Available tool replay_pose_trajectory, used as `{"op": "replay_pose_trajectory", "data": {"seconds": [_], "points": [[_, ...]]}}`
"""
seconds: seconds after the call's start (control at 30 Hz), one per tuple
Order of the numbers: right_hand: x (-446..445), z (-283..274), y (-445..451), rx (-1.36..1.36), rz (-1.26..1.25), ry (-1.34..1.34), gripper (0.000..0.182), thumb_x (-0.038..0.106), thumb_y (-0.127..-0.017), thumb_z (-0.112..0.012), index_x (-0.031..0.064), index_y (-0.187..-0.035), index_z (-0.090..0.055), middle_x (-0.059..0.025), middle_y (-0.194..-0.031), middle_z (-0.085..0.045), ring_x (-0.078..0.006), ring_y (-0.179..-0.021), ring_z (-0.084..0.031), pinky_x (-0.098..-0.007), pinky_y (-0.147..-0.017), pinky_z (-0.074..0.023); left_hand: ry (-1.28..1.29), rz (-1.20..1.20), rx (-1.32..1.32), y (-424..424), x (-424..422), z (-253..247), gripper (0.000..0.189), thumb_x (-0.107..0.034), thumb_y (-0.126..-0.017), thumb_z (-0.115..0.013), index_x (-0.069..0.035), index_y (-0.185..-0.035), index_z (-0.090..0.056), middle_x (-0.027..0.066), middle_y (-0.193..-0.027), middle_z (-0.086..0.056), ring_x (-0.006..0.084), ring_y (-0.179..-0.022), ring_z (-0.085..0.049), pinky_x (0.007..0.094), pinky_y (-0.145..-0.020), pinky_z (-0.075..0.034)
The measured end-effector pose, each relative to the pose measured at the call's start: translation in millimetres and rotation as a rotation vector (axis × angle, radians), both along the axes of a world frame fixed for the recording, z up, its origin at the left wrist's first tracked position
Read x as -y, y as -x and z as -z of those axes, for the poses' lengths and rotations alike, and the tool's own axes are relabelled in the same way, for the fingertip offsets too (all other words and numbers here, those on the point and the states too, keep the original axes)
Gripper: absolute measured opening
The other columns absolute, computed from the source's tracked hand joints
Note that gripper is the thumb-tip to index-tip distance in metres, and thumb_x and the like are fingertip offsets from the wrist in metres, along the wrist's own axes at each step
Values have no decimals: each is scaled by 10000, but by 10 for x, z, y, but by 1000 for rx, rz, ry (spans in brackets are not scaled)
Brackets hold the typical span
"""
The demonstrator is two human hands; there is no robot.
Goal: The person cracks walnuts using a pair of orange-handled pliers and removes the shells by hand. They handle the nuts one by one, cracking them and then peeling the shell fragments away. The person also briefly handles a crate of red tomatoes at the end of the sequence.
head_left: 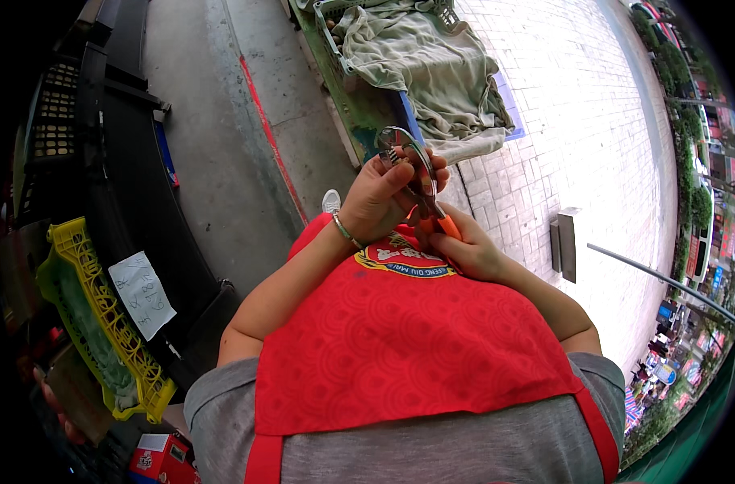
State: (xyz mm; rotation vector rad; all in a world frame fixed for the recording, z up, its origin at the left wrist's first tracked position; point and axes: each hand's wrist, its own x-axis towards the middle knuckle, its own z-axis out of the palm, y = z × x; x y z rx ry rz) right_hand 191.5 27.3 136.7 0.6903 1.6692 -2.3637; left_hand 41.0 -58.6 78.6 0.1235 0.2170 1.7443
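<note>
In front of the red apron, my right hand is closed around the orange handles of a metal hand tool. Its curved metal jaws point up and away from me, looking like a clamping plier or nut opener; the exact kind is unclear. My left hand is raised at the jaws, its thumb and fingers pinching a small object with dark and metallic parts, too small to name. Some of its fingers lie behind the jaws. A bracelet circles the left wrist.
Beyond my hands, a grey-green cloth drapes over a plastic crate on a green stand. On the left stand black shelving, a yellow plastic basket and a handwritten paper sign. A metal post stands at right.
</note>
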Motion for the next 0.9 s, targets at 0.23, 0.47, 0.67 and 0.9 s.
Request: {"op": "replay_pose_trajectory", "data": {"seconds": [0.23,0.47,0.67,0.9], "points": [[-4,-13,17,-10,2,-10,232,116,-898,-454,46,-1119,-454,21,-827,-475,-49,-741,-426,-197,-675,-370,-6,-20,-31,2,-18,25,423,-256,-791,-676,-50,-1128,-524,119,-1092,-580,255,-1021,-558,391,-826,-512],[-30,-4,19,-17,-27,-36,241,126,-905,-452,48,-1132,-457,17,-847,-485,-49,-764,-433,-203,-694,-376,0,-20,-44,13,-28,20,428,-267,-788,-679,-50,-1123,-523,119,-1094,-579,252,-1015,-563,390,-822,-514],[-33,12,15,-14,-17,-38,232,115,-893,-452,48,-1115,-459,14,-852,-491,-51,-772,-438,-203,-699,-377,6,-16,-33,19,-31,-1,362,-246,-796,-673,-42,-1064,-540,120,-1061,-584,248,-1002,-565,385,-857,-488],[-46,34,-2,13,-27,-18,240,94,-872,-456,45,-1107,-460,2,-880,-502,-64,-803,-455,-219,-739,-386,10,-7,-30,16,-36,5,371,-249,-794,-674,-53,-1075,-531,111,-1082,-575,240,-1017,-558,393,-858,-487]]}}
